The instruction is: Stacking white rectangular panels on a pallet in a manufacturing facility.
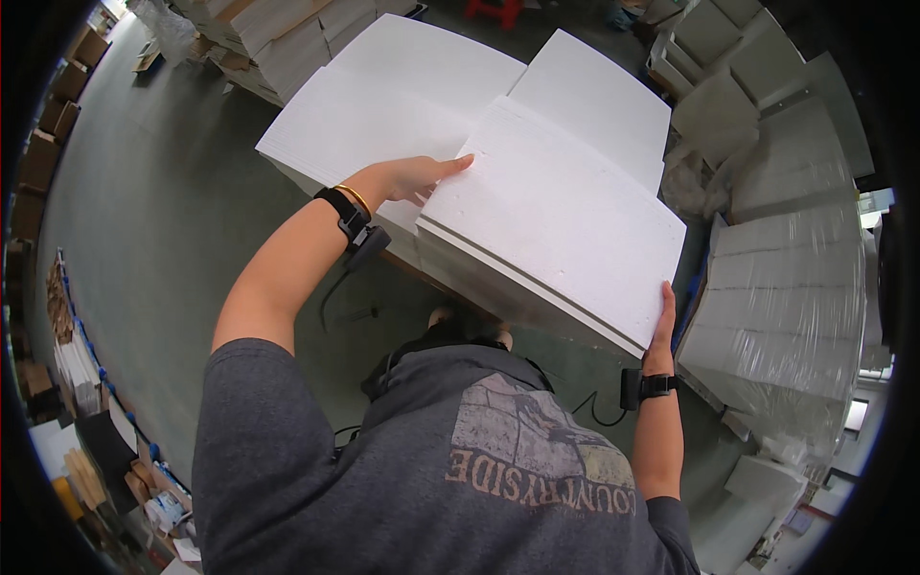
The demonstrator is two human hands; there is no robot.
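Though white, faintly flecked boards (556, 211)

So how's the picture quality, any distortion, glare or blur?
Head view: fisheye distortion bows the pale plastic-wrapped stack at right, corners black; head view: glare streaks its wrapping; head view: the bare left hand looks slightly soft, the flat white board brightly lit.

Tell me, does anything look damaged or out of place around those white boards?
Slightly: the top white board, between the left hand and right hand, has small dents or marks on its otherwise plain surface. Crumpled clear plastic bunches untidily to its right.
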